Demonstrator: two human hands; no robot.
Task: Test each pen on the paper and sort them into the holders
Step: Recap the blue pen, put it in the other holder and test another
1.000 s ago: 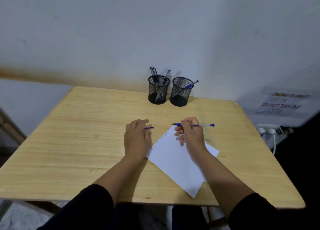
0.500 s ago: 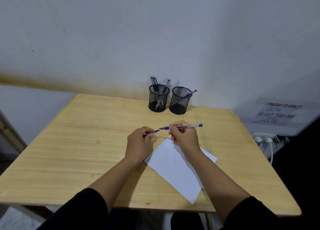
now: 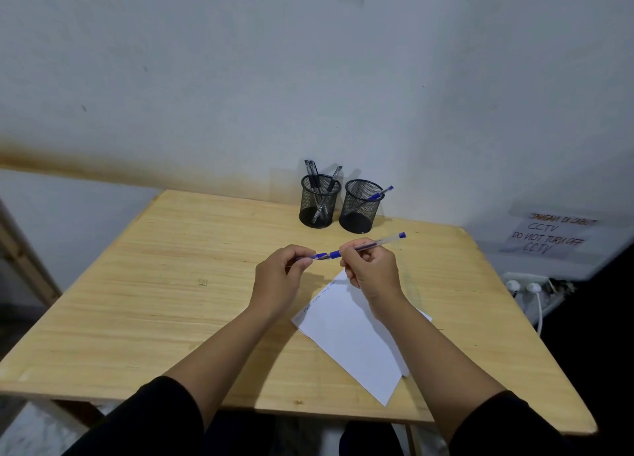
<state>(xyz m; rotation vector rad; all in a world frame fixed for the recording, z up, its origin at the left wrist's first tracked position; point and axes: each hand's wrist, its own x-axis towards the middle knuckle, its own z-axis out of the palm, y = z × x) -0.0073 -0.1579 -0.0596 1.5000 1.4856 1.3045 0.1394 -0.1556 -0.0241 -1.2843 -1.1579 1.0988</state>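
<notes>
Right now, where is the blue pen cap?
In the head view, the blue pen cap is held above the table in the left hand, meeting the tip of the clear blue-ink pen in the right hand.

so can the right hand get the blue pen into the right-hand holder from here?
Probably yes. The right hand holds the blue pen just in front of the right-hand holder; bare table lies between, though the left hand is at the cap end.

Plain monitored room: bare wall (image 3: 240, 78), wooden table (image 3: 154, 301), handwritten CCTV notice (image 3: 549, 234).
</notes>
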